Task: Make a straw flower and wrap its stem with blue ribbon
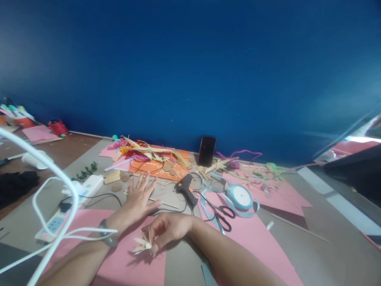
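A looped white cable point(75, 194) is hanging across the wrist of the left hand point(139, 200), and a long white power strip point(56, 223) is hemming in that side. A black glue gun point(187, 191), black-handled scissors point(218, 210) and a pale-blue ribbon spool point(239, 196) are obstructing the way ahead of the right hand point(171, 232). Rightward, grey tabletop point(333, 214) is offering passage around a thin pale stick point(300, 228).

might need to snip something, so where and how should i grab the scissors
I'd take the scissors by the black handle loops, coming from the near right side: the loops point that way, while the blades point away leftward, towards the glue gun. The ribbon roll sits just beyond the loops.
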`<state>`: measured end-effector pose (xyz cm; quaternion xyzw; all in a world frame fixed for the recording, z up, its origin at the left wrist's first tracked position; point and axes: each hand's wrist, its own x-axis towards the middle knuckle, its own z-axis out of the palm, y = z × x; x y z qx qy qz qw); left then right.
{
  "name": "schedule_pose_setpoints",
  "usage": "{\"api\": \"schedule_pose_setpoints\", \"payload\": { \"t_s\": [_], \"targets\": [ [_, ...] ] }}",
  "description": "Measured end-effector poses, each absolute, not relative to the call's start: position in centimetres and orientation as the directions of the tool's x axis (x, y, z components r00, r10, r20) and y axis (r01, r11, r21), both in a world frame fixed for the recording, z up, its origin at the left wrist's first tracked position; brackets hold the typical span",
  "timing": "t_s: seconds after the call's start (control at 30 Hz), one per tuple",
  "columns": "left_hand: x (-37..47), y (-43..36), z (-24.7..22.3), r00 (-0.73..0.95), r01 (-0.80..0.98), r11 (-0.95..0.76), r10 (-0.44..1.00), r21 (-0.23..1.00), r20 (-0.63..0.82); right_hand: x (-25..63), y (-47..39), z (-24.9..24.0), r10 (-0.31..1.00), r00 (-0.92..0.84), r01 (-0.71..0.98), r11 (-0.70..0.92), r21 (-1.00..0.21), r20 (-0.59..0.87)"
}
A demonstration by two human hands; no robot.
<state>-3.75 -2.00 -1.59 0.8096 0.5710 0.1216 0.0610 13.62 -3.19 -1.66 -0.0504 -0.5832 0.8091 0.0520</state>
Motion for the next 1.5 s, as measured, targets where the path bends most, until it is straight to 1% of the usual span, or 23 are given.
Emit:
{"api": "schedule_pose_setpoints", "payload": {
  "t_s": [0.1,0.27,0.33,0.4,0.47,0.53,0.6,0.67,0.73,0.83,0.93,1.0,1.1,1.27,1.37,1.5],
  "targets": [
    [-3.8,-1.9,-1.7,0.317,0.907,-0.337,0.941,0.253,0.115,13.6,-3.2,-1.7,0.136,-0.991,-0.031,-0.312,-0.949,-0.012],
    [-3.8,-1.9,-1.6,0.316,0.891,-0.334,0.942,0.309,0.109,13.6,-3.5,-1.1,0.142,-0.988,-0.102,-0.294,-0.95,0.062],
    [-3.7,-1.9,-1.3,0.305,0.876,-0.333,0.943,0.349,0.134,13.8,-3.5,-0.9,0.147,-0.988,-0.091,-0.31,-0.946,0.047],
    [-3.7,-1.9,-0.8,0.287,0.844,-0.341,0.939,0.414,0.19,14.2,-3.5,-0.8,0.174,-0.984,-0.08,-0.347,-0.935,0.019],
    [-3.7,-1.9,-0.3,0.266,0.787,-0.361,0.93,0.501,0.253,14.6,-3.3,-0.8,0.263,-0.965,-0.101,-0.384,-0.918,-0.004],
    [-3.8,-2.0,0.0,0.257,0.71,-0.399,0.914,0.581,0.313,15.0,-3.0,-0.8,0.424,-0.905,-0.156,-0.387,-0.909,-0.025],
    [-3.8,-2.1,0.2,0.247,0.632,-0.435,0.898,0.641,0.365,15.2,-2.6,-0.5,0.599,-0.8,-0.236,-0.361,-0.902,-0.03],
    [-3.7,-2.3,0.1,0.182,0.575,-0.424,0.9,0.7,0.396,15.3,-2.2,-0.3,0.733,-0.679,-0.318,-0.326,-0.89,-0.026],
    [-3.6,-2.5,-0.1,0.081,0.539,-0.37,0.917,0.756,0.391,15.3,-1.8,-0.1,0.819,-0.574,-0.378,-0.282,-0.882,-0.016],
    [-3.7,-2.8,-0.1,-0.038,0.486,-0.312,0.926,0.816,0.376,15.3,-1.2,-0.1,0.897,-0.441,-0.403,-0.185,-0.896,0.013],
    [-3.8,-2.8,0.2,-0.079,0.422,-0.293,0.931,0.858,0.357,15.2,-0.7,-0.4,0.937,-0.348,-0.381,-0.109,-0.918,0.033],
    [-3.8,-2.6,0.4,-0.062,0.386,-0.282,0.942,0.878,0.33,15.2,-0.6,-0.5,0.951,-0.306,-0.362,-0.083,-0.929,0.035],
    [-3.4,-2.5,0.4,0.017,0.31,-0.239,0.969,0.92,0.246,15.1,-0.8,-0.1,0.967,-0.255,-0.306,-0.054,-0.951,0.027],
    [-2.6,-2.4,-0.7,0.165,0.123,-0.084,0.984,0.989,0.063,14.9,-1.6,0.8,0.975,-0.219,-0.172,-0.01,-0.985,0.028],
    [-2.5,-2.4,-1.3,0.215,0.055,-0.062,0.975,0.997,0.049,14.9,-1.8,0.8,0.977,-0.211,-0.09,0.026,-0.996,0.044],
    [-2.6,-2.5,-1.0,0.206,0.007,-0.039,0.978,0.999,0.036,14.8,-1.8,0.6,0.973,-0.201,0.03,0.119,-0.992,0.111]
  ]
}}
